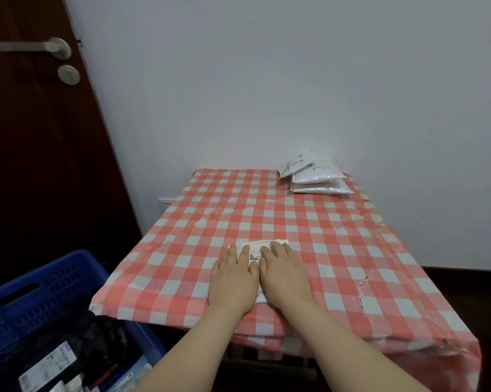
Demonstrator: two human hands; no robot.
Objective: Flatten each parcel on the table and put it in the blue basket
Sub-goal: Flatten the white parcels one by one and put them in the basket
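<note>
One parcel (262,250) at centre frame is pressed flat on the surface (352,250) by the left hand (234,281) and right hand (285,274), fingers straight; some parcels are already held in the basket (40,292) at lower left, and a pile (313,176) at upper right is left.

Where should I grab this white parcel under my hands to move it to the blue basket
Probably the far left corner of the parcel, exposed beyond your left hand. It lies flat on the cloth, so slide under it from the left and pinch; that side is nearest the blue basket.
</note>
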